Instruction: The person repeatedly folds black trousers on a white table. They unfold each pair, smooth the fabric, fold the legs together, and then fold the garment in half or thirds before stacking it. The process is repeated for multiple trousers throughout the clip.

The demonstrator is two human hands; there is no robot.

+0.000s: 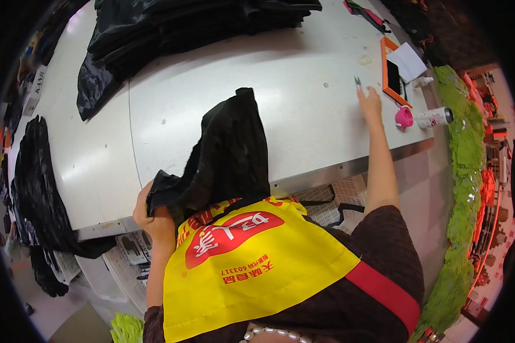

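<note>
A black cloth garment [234,143] lies partly on the table's near edge and bunches toward my body. My left hand [154,220] is closed on its left end, the fingertips hidden under the cloth. Out on the right side of the table, my right hand [371,107] is closed around a small pair of thread snips [358,84], the metal blades pointing away from me. The handles of the snips are mostly covered by the fingers.
A tall stack of black garments [194,28] stands at the back of the white table [303,114]. On the right are an orange tray [386,74] with a phone [393,76], a pink cap [404,118] and a bottle [434,118]. More black cloth [40,183] hangs at left.
</note>
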